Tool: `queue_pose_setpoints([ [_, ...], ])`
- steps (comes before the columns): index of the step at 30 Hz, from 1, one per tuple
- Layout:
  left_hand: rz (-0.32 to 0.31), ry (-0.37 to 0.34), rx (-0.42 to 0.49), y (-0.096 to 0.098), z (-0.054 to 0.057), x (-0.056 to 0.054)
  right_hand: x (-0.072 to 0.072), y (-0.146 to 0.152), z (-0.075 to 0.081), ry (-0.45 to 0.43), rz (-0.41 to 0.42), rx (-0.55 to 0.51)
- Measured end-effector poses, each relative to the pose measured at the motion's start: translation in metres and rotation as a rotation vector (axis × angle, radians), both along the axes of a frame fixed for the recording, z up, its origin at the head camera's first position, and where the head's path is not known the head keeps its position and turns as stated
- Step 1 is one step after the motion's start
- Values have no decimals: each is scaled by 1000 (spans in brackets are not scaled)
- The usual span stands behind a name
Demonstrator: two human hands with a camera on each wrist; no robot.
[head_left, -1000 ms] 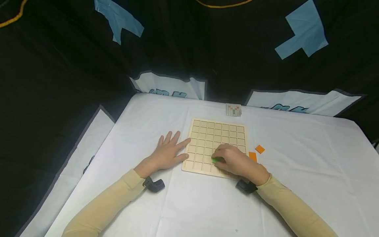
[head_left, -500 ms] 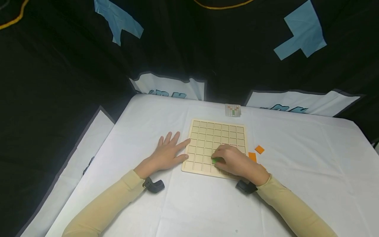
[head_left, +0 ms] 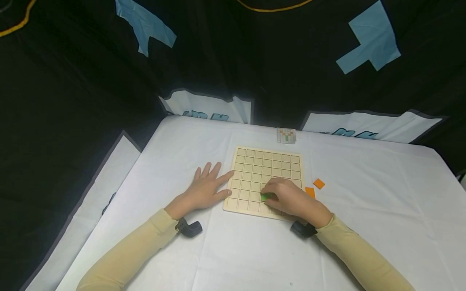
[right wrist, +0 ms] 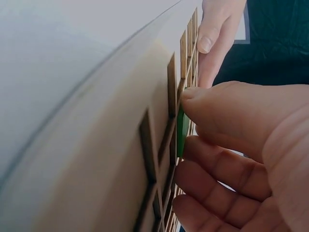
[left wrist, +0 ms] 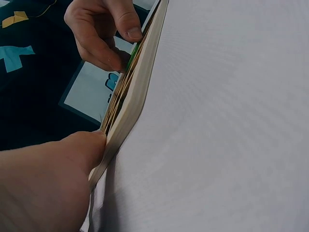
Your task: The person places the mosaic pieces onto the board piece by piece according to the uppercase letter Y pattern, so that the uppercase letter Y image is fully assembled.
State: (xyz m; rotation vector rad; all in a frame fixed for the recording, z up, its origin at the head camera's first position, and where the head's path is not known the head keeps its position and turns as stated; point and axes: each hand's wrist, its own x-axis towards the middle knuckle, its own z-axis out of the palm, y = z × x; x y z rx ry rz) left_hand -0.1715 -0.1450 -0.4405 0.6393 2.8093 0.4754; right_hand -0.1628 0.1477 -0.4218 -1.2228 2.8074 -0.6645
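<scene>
A square wooden grid board (head_left: 251,165) lies on the white-covered table. My right hand (head_left: 289,198) is over its lower right part, thumb and fingers pinching a green tile (head_left: 264,197). The right wrist view has the green tile (right wrist: 181,130) at the grid cells, with the thumb at one end and curled fingers at the other. Spread flat at the board's left side is my left hand (head_left: 204,189), its thumb and index fingertips touching the edge. Part of the board is hidden under my right hand, where a reddish sliver shows.
Two orange tiles (head_left: 318,184) lie just right of the board, one close by my right wrist. Beyond the board's far edge sits a small stack of clear pattern cards (head_left: 286,136). A black curtain (head_left: 262,60) with blue tape pieces hangs behind the table.
Both hands and the board stay nearly still. A sliver of orange that showed beside my right wrist is now covered by it.
</scene>
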Motion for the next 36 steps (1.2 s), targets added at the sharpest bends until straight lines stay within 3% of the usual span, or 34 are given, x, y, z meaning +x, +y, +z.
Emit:
queue_pose_setpoints([
  [9,5,0,-1,1,0,0,-1,14,9,1,-41,-3],
  [24,2,-2,-3,1,-1,-1,4,63,36,-57,-262,-15],
  [36,6,2,-1,1,0,0,16,102,36,-48,-388,-17],
])
